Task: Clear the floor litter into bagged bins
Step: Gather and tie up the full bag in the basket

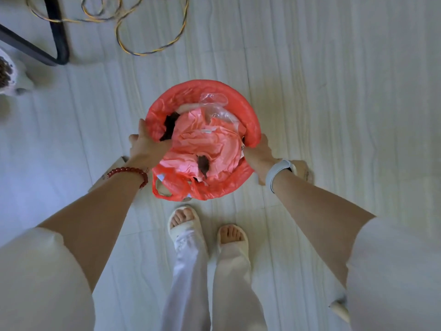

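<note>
A round bin lined with a red plastic bag [248, 115] stands on the floor just ahead of my feet. It is stuffed with crumpled pink plastic [202, 142], clear wrap [214, 101] and dark scraps. My left hand [146, 145] grips the bag's rim on the left side, fingers curled over the edge. My right hand [259, 154] holds the rim on the right side. The bag's loose handles [167, 185] hang over the near edge.
A black metal furniture leg [57, 32] and a tangle of yellow-and-blue cord [148, 32] lie at the top left. A white container with brown bits [7, 72] sits at the left edge. Cardboard pieces [304, 170] show behind both wrists. White tile floor surrounds the bin.
</note>
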`<move>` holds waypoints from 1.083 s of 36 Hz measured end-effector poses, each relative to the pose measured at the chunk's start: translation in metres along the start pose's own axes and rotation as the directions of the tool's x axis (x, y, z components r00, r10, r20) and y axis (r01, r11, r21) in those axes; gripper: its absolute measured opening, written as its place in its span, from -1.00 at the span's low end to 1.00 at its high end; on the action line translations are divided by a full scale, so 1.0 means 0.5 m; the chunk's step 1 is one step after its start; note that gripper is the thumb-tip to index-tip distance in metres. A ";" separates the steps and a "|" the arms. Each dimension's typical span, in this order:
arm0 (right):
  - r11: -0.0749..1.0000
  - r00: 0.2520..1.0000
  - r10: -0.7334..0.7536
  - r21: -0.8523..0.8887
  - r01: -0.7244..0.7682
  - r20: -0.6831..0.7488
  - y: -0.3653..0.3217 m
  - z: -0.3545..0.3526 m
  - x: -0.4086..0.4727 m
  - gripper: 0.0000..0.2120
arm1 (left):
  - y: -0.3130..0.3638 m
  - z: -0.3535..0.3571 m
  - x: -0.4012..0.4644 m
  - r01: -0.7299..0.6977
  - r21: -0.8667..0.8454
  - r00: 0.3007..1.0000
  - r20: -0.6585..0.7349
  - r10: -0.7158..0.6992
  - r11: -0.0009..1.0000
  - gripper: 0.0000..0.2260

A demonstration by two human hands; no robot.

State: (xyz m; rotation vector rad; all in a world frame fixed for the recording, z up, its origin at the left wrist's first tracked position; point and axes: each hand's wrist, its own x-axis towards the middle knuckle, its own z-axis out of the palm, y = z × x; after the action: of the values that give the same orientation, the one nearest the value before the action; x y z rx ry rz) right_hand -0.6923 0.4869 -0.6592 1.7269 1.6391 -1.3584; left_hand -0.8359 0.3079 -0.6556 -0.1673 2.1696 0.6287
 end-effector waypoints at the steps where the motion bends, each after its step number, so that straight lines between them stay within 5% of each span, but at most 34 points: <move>1: 1.000 1.000 0.015 -0.019 -0.016 -0.021 0.007 -0.004 0.005 -0.32 | -0.001 -0.002 0.000 0.004 0.020 1.000 0.011 -0.004 1.000 -0.31; 8: 0.991 0.990 -0.060 -0.127 0.044 -0.128 -0.054 -0.080 -0.147 -0.66 | 0.018 -0.094 -0.080 -0.082 0.064 0.996 0.021 0.081 0.995 -0.54; 18: 0.976 0.955 -0.175 -0.170 0.137 -0.240 -0.209 -0.244 -0.394 -0.67 | 0.177 -0.313 -0.307 -0.283 0.000 0.950 -0.138 0.280 0.959 -0.71; 22: 0.976 0.929 -0.216 -0.045 0.212 -0.300 -0.289 -0.289 -0.427 -0.70 | 0.269 -0.378 -0.326 -0.354 -0.002 0.916 -0.205 0.346 0.935 -0.73; 26: 0.943 0.878 -0.328 -0.063 0.327 -0.349 -0.397 -0.341 -0.412 -0.87 | 0.385 -0.422 -0.305 -0.387 0.017 0.894 -0.238 0.380 0.922 -0.73; 29: 0.930 0.858 -0.361 -0.076 0.359 -0.366 -0.490 -0.386 -0.375 -0.72 | 0.483 -0.444 -0.272 -0.415 0.001 0.881 -0.248 0.403 0.910 -0.73; 34: 0.918 0.843 -0.389 -0.076 0.390 -0.372 -0.661 -0.458 -0.264 -0.87 | 0.656 -0.464 -0.193 -0.408 -0.019 0.881 -0.271 0.388 0.913 -0.71; 39: 0.906 0.848 -0.421 -0.111 0.408 -0.322 -0.822 -0.511 -0.071 -0.79 | 0.823 -0.454 -0.050 -0.401 -0.019 0.876 -0.300 0.378 0.916 -0.68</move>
State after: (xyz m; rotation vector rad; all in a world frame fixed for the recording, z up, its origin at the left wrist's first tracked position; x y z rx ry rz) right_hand -0.9698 0.7723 -0.3820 1.7194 2.3277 -1.2342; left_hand -1.1150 0.5494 -0.3638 0.1537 2.4891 0.9731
